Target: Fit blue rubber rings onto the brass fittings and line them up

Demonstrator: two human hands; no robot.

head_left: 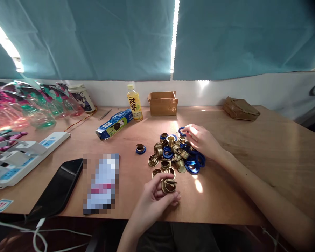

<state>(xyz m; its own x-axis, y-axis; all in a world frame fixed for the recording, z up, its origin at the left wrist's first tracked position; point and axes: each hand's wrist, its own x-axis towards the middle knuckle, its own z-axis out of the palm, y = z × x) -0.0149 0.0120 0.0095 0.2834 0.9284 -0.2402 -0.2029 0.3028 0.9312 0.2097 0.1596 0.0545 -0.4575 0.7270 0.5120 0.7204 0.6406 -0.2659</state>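
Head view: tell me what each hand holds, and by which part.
Left hand: a brass fitting, gripped around its round side. Right hand: a blue ring, pinched at its rim.

Daylight leaks through curtain [157, 38] gap, glare patches on table [252, 147]; corners dim, wide-angle bending at edges, perhaps slight blur.

Set against teal cloth curtains [94, 38] hung side by side, split by a thin bright strip of daylight [174, 35] with more glare at the upper left corner, above a white wall [252, 92] and a pale wooden table [265, 150] dappled with sunlit patches.
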